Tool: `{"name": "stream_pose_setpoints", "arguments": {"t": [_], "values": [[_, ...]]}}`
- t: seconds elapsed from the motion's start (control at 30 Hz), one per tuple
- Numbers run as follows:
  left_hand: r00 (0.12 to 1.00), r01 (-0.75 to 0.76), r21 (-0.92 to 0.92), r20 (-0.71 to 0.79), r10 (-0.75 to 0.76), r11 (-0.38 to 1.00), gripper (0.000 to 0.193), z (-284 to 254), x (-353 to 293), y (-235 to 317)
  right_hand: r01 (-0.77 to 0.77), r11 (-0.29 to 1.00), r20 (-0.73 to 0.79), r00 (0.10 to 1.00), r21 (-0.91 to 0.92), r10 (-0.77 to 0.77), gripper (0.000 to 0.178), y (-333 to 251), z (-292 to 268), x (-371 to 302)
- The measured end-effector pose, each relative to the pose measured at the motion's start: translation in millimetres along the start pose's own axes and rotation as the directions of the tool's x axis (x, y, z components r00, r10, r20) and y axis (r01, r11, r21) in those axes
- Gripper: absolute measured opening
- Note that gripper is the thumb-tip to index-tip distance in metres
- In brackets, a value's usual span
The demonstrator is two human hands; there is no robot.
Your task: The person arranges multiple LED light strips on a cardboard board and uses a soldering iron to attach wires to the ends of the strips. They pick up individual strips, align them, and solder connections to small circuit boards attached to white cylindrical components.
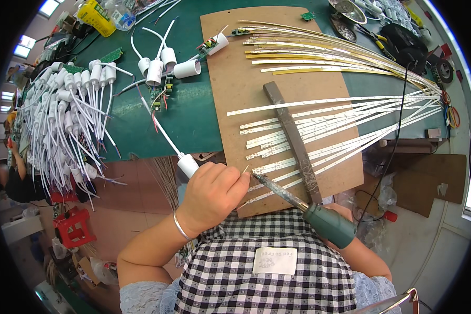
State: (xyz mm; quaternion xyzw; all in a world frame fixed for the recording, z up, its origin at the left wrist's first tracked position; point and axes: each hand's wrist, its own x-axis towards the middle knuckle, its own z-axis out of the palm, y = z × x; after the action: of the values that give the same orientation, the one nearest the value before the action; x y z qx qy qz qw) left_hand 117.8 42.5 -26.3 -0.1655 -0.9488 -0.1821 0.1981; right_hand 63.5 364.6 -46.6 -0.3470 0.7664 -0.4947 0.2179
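Observation:
My left hand [217, 191] is closed around a white cylindrical cap [187, 165] with a white cable. A thin wire end [245, 169] pokes out by the fingertips. My right hand [342, 210], mostly hidden behind the green handle, grips a soldering iron [329, 225]. The iron's tip is at the end of one narrow white LED strip [282, 166], close to the wire end; whether they touch is too small to tell. Several such strips fan out over a brown board [230, 94], with a dark flat bar [296, 144] lying across them.
More strips [309, 49], yellow and white, lie at the board's far side. On the green table [193, 131] are loose white caps [154, 72], circuit boards [158, 98] and a big pile of capped cables [68, 104]. A black cord [401, 112] hangs at right. A red stool [74, 226] stands below left.

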Motion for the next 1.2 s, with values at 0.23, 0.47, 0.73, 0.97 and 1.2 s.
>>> {"name": "stream_pose_setpoints", "arguments": {"t": [0.23,0.47,0.73,0.97,1.2], "values": [[1.000,-0.004,0.006,0.006,0.004,1.000,0.017,-1.4,1.4,0.7,-0.036,0.954,0.006,0.999,0.298,0.036,0.050,22.6,3.3,-12.9],[1.000,0.007,0.004,0.012,-0.008,1.000,0.019,-0.1,-0.1,1.2,0.094,0.957,-0.073,0.994,0.274,-0.077,0.049,23.1,5.1,-11.6],[1.000,0.004,0.019,0.031,-0.005,1.000,0.020,-2.0,1.0,2.2,0.069,0.996,0.083,0.994,-0.056,-0.064,0.050,3.3,-7.9,1.7],[1.000,-0.018,0.030,0.021,0.017,0.999,0.015,-2.1,1.6,0.6,-0.483,0.839,0.030,0.870,0.252,0.492,0.026,-25.0,-12.8,9.7],[1.000,-0.026,0.033,0.014,0.025,0.999,0.016,-1.7,2.8,0.5,-0.156,0.972,-0.087,0.981,0.173,0.173,0.036,-17.3,-0.1,8.6]]}}
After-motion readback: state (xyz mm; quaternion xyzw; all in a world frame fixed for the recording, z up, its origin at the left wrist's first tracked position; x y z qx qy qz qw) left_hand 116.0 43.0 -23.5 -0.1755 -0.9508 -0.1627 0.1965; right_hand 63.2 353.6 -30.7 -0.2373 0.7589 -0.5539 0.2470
